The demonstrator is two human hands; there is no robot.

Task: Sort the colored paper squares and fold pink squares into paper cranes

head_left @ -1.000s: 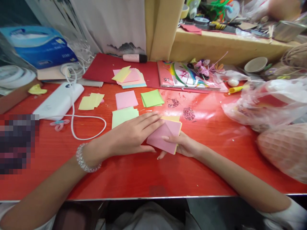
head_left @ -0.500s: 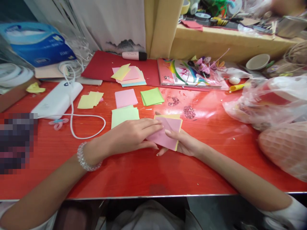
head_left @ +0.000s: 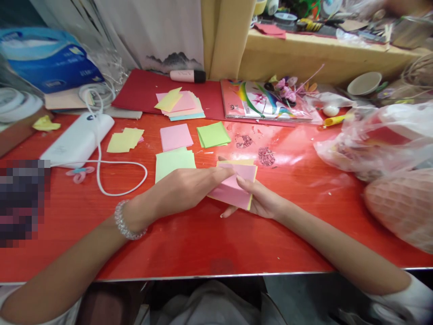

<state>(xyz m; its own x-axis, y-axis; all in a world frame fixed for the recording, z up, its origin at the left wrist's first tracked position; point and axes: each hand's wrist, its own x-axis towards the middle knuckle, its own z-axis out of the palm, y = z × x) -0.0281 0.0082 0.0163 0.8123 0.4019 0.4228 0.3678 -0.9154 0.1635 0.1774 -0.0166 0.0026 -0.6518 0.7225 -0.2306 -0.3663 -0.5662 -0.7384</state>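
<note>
Paper stack in right hand, pink over yellow

Square pink-and-yellow paper stack (head_left: 235, 193): thin, matte, pink face up, yellow edges peeking out at far and right sides, layers slightly misaligned. It's over the glossy red bench (head_left: 189, 253), nearer the person than the bright green square paper stack (head_left: 214, 135). Right hand (head_left: 263, 198): grip closed on right side, thumb on top. Left hand (head_left: 182, 187): fingers extended over pink face; can't tell if grip is pinching.

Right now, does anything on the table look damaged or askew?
Two dark rough patches mar the glossy tabletop right of the bright green notes; worn or stained, I can't tell. A yellow sheet lies askew on the back pile.
</note>
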